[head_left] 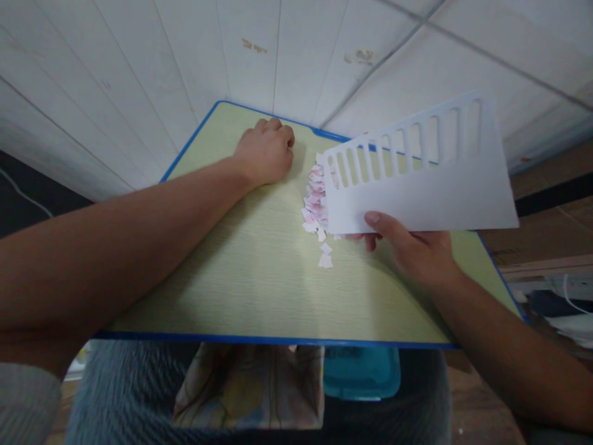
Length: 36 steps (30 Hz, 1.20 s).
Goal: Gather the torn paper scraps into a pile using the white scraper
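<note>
My right hand (410,247) grips a white slotted plate (417,198) by its lower edge, thumb on top and fingers beneath. A row of long slots runs along the plate's upper half. Its left end stands over a heap of small pink and white paper scraps (315,201), hiding part of them. A few loose scraps (326,259) lie below the heap. To the left, my left hand (267,148) rests on the table with its fingers curled in. Whether anything is inside those fingers is hidden.
The pale green table (231,278) has a blue rim and stands against a white panelled wall (194,55). A grey cable (370,74) runs along the wall. Below the front edge are a patterned cloth bag (250,389) and a teal container (361,374). Cardboard (546,241) stands at the right.
</note>
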{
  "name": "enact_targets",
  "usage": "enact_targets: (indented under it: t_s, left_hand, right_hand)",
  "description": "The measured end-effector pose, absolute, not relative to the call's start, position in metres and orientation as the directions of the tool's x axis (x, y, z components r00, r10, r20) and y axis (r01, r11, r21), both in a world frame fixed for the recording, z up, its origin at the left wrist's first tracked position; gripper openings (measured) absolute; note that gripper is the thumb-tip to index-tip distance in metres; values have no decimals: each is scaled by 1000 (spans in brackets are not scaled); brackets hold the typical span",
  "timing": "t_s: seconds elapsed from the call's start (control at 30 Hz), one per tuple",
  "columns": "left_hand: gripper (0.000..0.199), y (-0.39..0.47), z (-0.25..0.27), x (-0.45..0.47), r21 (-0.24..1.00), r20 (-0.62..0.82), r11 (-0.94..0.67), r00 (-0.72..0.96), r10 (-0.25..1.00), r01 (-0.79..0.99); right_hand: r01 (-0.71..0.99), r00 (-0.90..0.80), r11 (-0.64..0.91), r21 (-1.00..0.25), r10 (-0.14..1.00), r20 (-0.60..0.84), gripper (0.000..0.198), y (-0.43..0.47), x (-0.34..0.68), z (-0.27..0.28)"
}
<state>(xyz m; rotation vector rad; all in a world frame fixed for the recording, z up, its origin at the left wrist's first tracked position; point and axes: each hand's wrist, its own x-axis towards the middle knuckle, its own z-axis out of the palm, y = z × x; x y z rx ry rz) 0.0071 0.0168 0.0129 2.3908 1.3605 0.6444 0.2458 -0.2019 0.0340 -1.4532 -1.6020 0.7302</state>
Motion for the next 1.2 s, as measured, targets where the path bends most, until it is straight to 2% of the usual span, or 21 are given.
enact_targets:
  t_s: [0.1, 0.23, 0.53, 0.73, 0.93, 1.07, 1.2]
  left_hand:
    - [52, 19, 11, 7, 457, 241, -512, 452, 859, 728]
    - [46, 28, 3, 8, 361, 268, -545, 475, 838, 757]
    - [41, 44, -10, 6, 323, 346, -602, 501, 793, 730]
    - [44, 28, 5, 12, 252, 288, -544, 475, 832, 800]
    - [46, 22, 10, 14, 234, 269, -529, 469, 841, 816]
    - [48, 22, 11, 13, 215, 260, -535, 480, 838, 817]
    - [49, 21, 13, 13, 214, 246, -525, 475, 845, 824]
  right_hand:
    - [546, 11, 174, -820, 977, 215, 51, -201, 244, 34]
    - [570, -35, 190, -799, 978, 207, 56, -202, 242, 33]
    - [544, -9, 209, -813, 970, 244, 36, -206, 246, 28]
    - [589, 23, 218, -778, 958, 285, 41, -211, 249, 31]
    - [596, -155, 327, -733, 943, 295, 40, -215, 241, 36]
    - [581, -127, 334, -742, 938, 323, 33, -212, 242, 35]
    - [588, -191, 354, -727, 934, 301, 35, -212, 243, 38]
